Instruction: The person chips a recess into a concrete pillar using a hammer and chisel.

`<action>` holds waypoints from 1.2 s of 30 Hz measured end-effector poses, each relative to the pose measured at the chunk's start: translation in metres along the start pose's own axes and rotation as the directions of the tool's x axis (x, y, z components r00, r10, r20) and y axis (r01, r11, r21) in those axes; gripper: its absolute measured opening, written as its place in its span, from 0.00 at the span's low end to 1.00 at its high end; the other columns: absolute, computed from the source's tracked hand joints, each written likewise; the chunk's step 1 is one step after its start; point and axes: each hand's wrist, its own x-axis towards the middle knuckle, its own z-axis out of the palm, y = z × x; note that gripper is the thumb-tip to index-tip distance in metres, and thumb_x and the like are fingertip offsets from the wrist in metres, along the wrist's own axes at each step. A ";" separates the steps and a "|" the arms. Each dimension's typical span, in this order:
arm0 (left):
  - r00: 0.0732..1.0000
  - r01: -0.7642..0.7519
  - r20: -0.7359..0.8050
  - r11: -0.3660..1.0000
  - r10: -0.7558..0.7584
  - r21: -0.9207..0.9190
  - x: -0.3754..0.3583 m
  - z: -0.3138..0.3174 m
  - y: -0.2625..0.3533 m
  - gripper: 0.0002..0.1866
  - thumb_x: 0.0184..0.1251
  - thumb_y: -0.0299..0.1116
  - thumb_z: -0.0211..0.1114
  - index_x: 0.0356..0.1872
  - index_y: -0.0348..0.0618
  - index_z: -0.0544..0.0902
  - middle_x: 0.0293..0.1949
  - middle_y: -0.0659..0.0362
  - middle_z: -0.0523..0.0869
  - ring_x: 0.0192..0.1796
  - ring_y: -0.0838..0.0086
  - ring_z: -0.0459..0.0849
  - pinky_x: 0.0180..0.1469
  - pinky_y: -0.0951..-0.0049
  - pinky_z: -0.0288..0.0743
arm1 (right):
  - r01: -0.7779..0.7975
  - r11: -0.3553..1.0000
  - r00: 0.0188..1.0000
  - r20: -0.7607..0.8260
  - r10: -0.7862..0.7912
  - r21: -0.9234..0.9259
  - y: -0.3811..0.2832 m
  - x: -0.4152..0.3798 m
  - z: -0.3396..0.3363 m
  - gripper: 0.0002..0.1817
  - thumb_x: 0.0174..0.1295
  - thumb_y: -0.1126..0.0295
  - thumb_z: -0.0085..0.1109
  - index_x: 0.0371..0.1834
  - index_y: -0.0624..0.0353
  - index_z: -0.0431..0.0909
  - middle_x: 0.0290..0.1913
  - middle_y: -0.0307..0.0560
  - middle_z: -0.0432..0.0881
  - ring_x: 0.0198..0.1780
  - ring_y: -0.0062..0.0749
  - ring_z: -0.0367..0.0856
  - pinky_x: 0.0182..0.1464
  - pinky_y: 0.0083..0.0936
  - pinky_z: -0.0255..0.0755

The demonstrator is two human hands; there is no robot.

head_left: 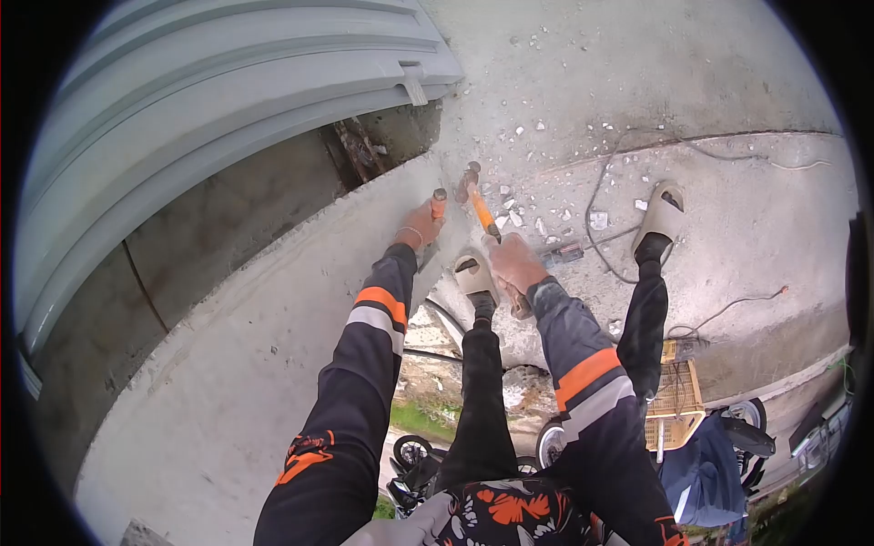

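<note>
My right hand (517, 262) is closed around the handle of a hammer (482, 211), which has an orange and black handle and a worn metal head pointing up and away from me. My left hand (419, 227) grips an orange-handled chisel (439, 204). The chisel's metal striking end shows above the fist, while its lower end is mostly hidden. The hammer head is just right of the chisel, apart from it. Both hands are over the grey concrete surface (364, 218), close to its edge.
White broken chips (516, 218) are strewn over the concrete around my sandalled feet (663, 211). A thin cable (594, 196) loops across the floor. A grey corrugated panel (255, 91) stands at upper left over a recess. A yellow crate (674, 400) and motorbikes (411, 455) are behind me.
</note>
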 end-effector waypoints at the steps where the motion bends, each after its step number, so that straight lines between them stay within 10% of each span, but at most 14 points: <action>1: 0.999 0.022 -0.028 1.000 -0.021 0.023 -0.010 0.002 0.000 0.24 0.66 0.40 0.68 0.61 0.46 0.75 0.52 0.44 0.87 0.57 0.46 0.83 0.59 0.54 0.76 | 0.004 1.000 0.999 -0.034 -0.005 -0.007 -0.002 -0.007 -0.008 0.28 0.73 0.50 0.52 0.38 0.72 0.80 0.31 0.70 0.84 0.40 0.66 0.85 0.46 0.48 0.78; 5: 1.000 0.022 0.018 1.000 -0.022 -0.021 -0.004 0.000 -0.003 0.24 0.66 0.40 0.68 0.61 0.45 0.76 0.52 0.44 0.86 0.58 0.47 0.83 0.59 0.56 0.76 | 0.064 0.933 0.984 -0.178 0.000 0.353 -0.099 -0.078 -0.094 0.27 0.74 0.49 0.53 0.30 0.67 0.74 0.19 0.50 0.76 0.29 0.44 0.84 0.36 0.40 0.78; 7: 1.000 0.028 0.010 0.999 -0.028 -0.040 -0.014 -0.003 0.001 0.24 0.66 0.39 0.69 0.60 0.45 0.76 0.52 0.45 0.87 0.57 0.48 0.84 0.59 0.57 0.76 | 0.378 0.749 0.905 -0.387 -0.176 0.544 -0.139 -0.092 -0.103 0.25 0.75 0.49 0.53 0.27 0.58 0.70 0.17 0.35 0.67 0.14 0.21 0.66 0.16 0.23 0.64; 10: 1.000 -0.006 -0.015 0.999 0.005 -0.047 -0.012 0.003 -0.008 0.22 0.66 0.39 0.69 0.59 0.46 0.77 0.52 0.46 0.87 0.57 0.48 0.84 0.59 0.57 0.76 | 0.647 0.650 0.680 -0.687 -0.257 0.398 -0.140 -0.062 -0.054 0.26 0.75 0.51 0.53 0.30 0.67 0.73 0.21 0.46 0.75 0.27 0.39 0.82 0.33 0.38 0.78; 14: 0.999 -0.031 -0.017 0.989 0.029 -0.143 -0.003 0.016 -0.024 0.22 0.65 0.39 0.68 0.58 0.47 0.75 0.49 0.44 0.87 0.54 0.44 0.84 0.56 0.51 0.77 | 0.271 0.884 0.889 -0.253 -0.381 -0.381 0.023 0.008 0.063 0.28 0.72 0.49 0.53 0.36 0.70 0.78 0.25 0.56 0.81 0.30 0.51 0.85 0.38 0.44 0.78; 17: 0.999 0.019 -0.026 0.997 -0.021 -0.071 -0.018 0.004 -0.002 0.22 0.65 0.39 0.68 0.57 0.47 0.75 0.49 0.43 0.87 0.54 0.43 0.84 0.56 0.50 0.77 | 0.004 0.991 1.000 0.027 -0.008 0.135 -0.066 -0.055 -0.028 0.30 0.71 0.45 0.53 0.32 0.69 0.76 0.21 0.54 0.77 0.27 0.47 0.84 0.37 0.42 0.78; 21: 0.999 0.022 -0.039 1.000 -0.022 -0.011 -0.018 0.003 -0.006 0.22 0.65 0.40 0.68 0.58 0.47 0.75 0.50 0.43 0.87 0.55 0.43 0.84 0.57 0.50 0.77 | 0.301 0.657 0.951 -0.271 -0.150 0.691 -0.157 -0.096 -0.085 0.28 0.73 0.51 0.55 0.26 0.68 0.71 0.18 0.48 0.70 0.23 0.39 0.77 0.32 0.40 0.75; 25: 0.999 0.004 -0.048 1.000 -0.005 -0.026 -0.017 0.005 -0.009 0.24 0.65 0.41 0.69 0.59 0.47 0.75 0.50 0.43 0.87 0.56 0.43 0.83 0.58 0.50 0.77 | 0.529 0.797 0.749 -0.601 -0.278 0.290 -0.086 -0.040 0.000 0.28 0.73 0.52 0.56 0.29 0.72 0.73 0.18 0.51 0.72 0.27 0.43 0.79 0.37 0.39 0.77; 27: 0.998 0.068 0.012 0.997 -0.067 -0.025 -0.020 0.017 -0.018 0.24 0.64 0.41 0.69 0.59 0.47 0.75 0.51 0.43 0.87 0.56 0.44 0.83 0.59 0.51 0.77 | 0.052 0.999 0.988 -0.148 -0.052 -0.002 0.007 -0.005 0.054 0.30 0.72 0.49 0.54 0.29 0.73 0.74 0.18 0.51 0.72 0.23 0.41 0.78 0.30 0.39 0.76; 30: 0.998 0.047 -0.040 0.998 -0.049 -0.052 -0.017 0.011 -0.012 0.20 0.65 0.38 0.69 0.55 0.45 0.78 0.46 0.48 0.88 0.52 0.53 0.86 0.56 0.58 0.77 | -0.081 0.953 0.992 0.117 0.048 0.293 -0.048 -0.060 -0.026 0.32 0.72 0.46 0.53 0.27 0.72 0.73 0.17 0.47 0.72 0.16 0.37 0.74 0.21 0.37 0.71; 36: 0.992 0.126 0.034 0.986 -0.123 -0.109 -0.011 0.008 -0.016 0.21 0.64 0.38 0.69 0.57 0.47 0.77 0.50 0.45 0.87 0.58 0.46 0.83 0.60 0.55 0.76 | 0.573 0.510 0.814 -0.515 -0.268 0.641 -0.149 -0.079 -0.074 0.24 0.74 0.48 0.55 0.28 0.57 0.69 0.20 0.38 0.70 0.15 0.24 0.69 0.16 0.24 0.63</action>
